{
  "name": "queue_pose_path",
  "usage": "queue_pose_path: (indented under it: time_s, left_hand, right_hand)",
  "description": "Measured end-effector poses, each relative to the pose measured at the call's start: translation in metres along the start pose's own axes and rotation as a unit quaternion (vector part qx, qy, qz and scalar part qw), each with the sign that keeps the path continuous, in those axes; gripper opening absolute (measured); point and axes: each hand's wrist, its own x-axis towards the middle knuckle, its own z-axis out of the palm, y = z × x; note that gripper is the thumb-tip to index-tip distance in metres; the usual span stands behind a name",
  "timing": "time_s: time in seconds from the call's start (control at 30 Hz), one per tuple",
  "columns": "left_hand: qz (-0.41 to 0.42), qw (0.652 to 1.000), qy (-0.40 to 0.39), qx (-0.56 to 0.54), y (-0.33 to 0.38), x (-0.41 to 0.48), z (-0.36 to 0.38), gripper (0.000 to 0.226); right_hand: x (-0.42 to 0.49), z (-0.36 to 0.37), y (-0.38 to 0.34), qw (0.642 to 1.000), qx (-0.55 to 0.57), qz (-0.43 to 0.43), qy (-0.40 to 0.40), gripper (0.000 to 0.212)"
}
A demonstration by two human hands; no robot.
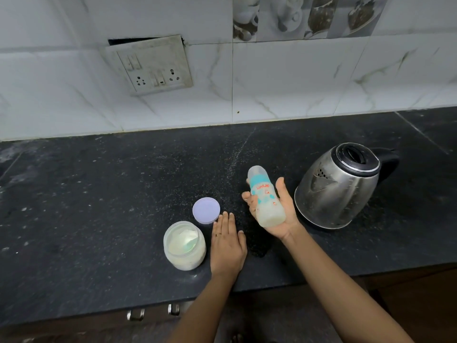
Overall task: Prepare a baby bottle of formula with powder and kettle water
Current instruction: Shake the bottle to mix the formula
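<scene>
My right hand (284, 219) holds a baby bottle (265, 196) above the counter, palm up, thumb and fingers curled round its sides. The bottle is capped, printed in teal, tilted with its top away from me, and has milky liquid in its lower part. My left hand (228, 246) lies flat on the dark counter (99, 194), fingers straight, between the open powder jar (184, 245) and the bottle. The jar holds white powder. Its lilac lid (206, 210) lies on the counter just beyond my left fingertips. A steel kettle (338, 186) with a black lid stands to the right of the bottle.
A tiled wall with a switch and socket panel (150, 66) rises behind the counter. The counter's front edge runs close to me, with drawer handles (136, 314) below it.
</scene>
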Motion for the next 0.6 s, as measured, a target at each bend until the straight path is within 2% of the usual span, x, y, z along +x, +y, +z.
queue_pose_path:
  time_s: [0.07,0.17,0.27,0.43,0.6]
  left_hand:
    - [0.001,1.0,-0.003,-0.001,0.001,0.0,-0.002,0.059]
    - [-0.001,1.0,-0.006,-0.003,0.001,-0.001,-0.002,0.058]
    - [0.004,1.0,-0.006,-0.003,0.001,-0.001,-0.003,0.057]
    - [0.0,1.0,-0.005,0.005,0.002,-0.001,-0.004,0.059]
    - [0.003,1.0,-0.004,0.006,0.002,-0.001,-0.005,0.06]
  right_hand:
    - [0.002,0.001,-0.002,0.998,-0.014,-0.034,0.047,0.104]
    - [0.003,-0.002,-0.005,0.996,-0.03,-0.06,0.057,0.087]
    - [0.001,-0.004,-0.012,0.984,-0.139,-0.099,0.059,0.088]
    - [-0.009,-0.008,-0.032,0.934,-0.323,-0.137,0.069,0.093]
    - [-0.017,-0.017,-0.043,0.868,-0.473,-0.131,0.072,0.058]
